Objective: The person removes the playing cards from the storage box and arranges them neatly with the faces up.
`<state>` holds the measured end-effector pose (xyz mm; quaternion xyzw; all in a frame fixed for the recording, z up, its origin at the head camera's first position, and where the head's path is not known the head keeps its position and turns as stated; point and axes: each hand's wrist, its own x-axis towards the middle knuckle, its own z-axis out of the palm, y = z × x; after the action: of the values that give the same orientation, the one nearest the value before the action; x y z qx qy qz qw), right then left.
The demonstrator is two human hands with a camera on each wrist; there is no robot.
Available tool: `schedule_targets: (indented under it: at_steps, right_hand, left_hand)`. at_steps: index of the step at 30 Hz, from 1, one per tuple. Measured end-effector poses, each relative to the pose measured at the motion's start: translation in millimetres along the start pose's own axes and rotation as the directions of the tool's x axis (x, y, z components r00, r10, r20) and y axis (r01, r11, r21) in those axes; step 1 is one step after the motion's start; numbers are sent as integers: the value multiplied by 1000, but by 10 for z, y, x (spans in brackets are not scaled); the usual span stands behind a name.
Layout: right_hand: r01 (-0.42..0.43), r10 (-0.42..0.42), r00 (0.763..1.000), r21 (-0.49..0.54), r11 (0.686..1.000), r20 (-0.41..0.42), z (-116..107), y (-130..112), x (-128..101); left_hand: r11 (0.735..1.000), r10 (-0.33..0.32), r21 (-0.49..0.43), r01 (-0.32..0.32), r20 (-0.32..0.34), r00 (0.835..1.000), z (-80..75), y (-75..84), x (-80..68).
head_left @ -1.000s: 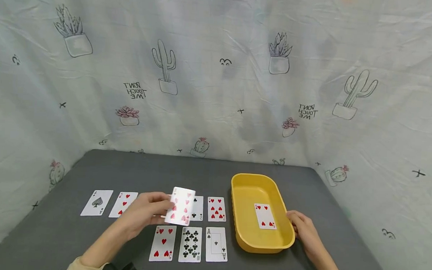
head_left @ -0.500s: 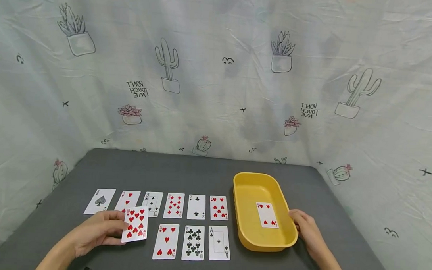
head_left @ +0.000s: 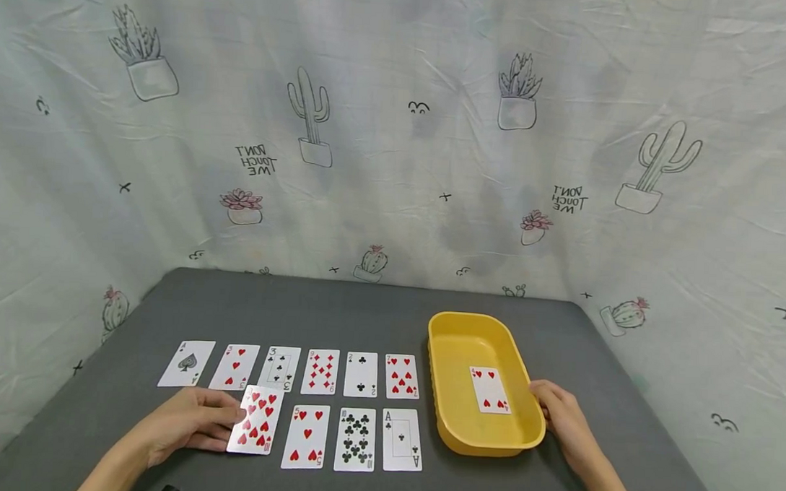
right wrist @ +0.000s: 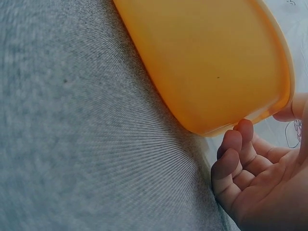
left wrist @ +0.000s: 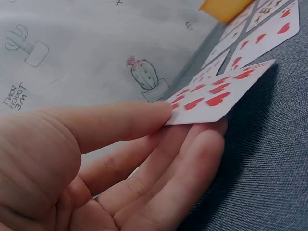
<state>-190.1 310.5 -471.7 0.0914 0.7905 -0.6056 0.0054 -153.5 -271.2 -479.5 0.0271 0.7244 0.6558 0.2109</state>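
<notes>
My left hand (head_left: 188, 422) pinches a ten of hearts card (head_left: 257, 420) between thumb and fingers, at the left end of the front row. In the left wrist view the thumb lies on the card's face, with fingers beneath, and the card (left wrist: 216, 96) is tilted close over the cloth. Beside it lies the five of hearts (head_left: 305, 436); its far edge overlaps the three of clubs (head_left: 280, 364) in the head view. My right hand (head_left: 565, 421) grips the near right rim of a yellow plastic tray (head_left: 484, 440), thumb at the rim and fingertips against the outer wall (right wrist: 216, 115).
A four of hearts (head_left: 490, 390) lies inside the tray. The back row runs from the ace of spades (head_left: 187, 363) to the seven of hearts (head_left: 402, 376). The front row includes the ten of clubs (head_left: 355, 439) and ace of clubs (head_left: 402, 439). Cactus-print cloth (head_left: 396, 166) hangs behind.
My left hand has carried the ten of hearts from over the back row leftward and toward me, then down slightly right beside the five of hearts. My right hand keeps its hold on the tray.
</notes>
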Motion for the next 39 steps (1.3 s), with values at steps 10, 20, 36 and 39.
schedule_targets:
  at_steps: [10,20,36,39]
  right_hand:
    - [-1,1,1000,-17,1000,2,4,-14,-9]
    - [-3,3,1000,-21,1000,3,-2,-22,3]
    - [-9,9,1000,-21,1000,8,-5,-9,4]
    - [-6,6,1000,-19,1000,7,-1,-17,-1]
  left_hand:
    - [999,-3,33,4,-19,1000,28,-26,8]
    - [962,-55,254,102,-186,981,82,23,-58]
    - [943,-54,307,131,-246,968,152,42,-71]
    - [939,-46,321,126,-247,968,156,36,-65]
